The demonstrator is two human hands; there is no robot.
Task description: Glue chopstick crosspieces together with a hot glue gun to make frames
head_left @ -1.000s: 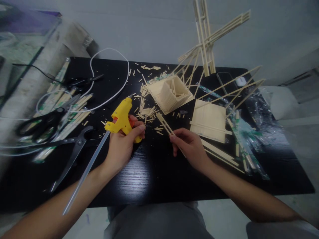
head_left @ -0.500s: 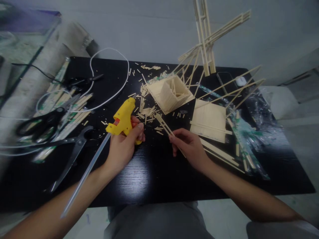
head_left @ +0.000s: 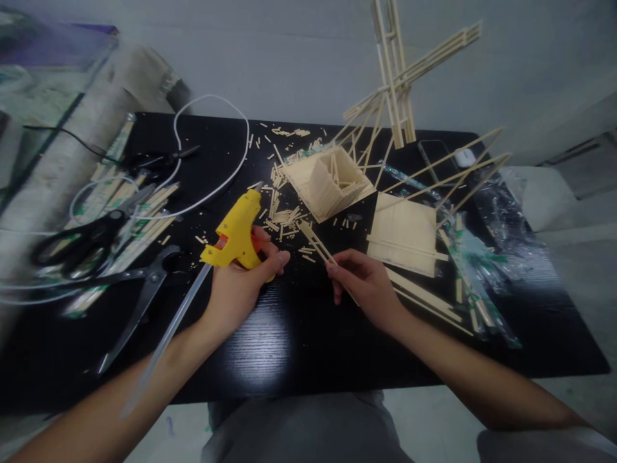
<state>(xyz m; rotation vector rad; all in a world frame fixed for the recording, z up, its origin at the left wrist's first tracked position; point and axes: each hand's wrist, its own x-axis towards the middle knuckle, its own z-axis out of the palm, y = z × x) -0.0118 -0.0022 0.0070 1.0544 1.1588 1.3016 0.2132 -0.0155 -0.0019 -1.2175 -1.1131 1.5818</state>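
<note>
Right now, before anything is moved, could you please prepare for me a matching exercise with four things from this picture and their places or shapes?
Column one:
1. Glue gun
2. Slim wooden piece
3. White cable
4. Square wooden panel

Column two:
A. Forms a wide loop
B. Between the fingers of the right hand
C. On the table, just beyond the right hand
D. Yellow, held in the left hand

Pairs: 1-D, 2-B, 3-A, 4-C
</note>
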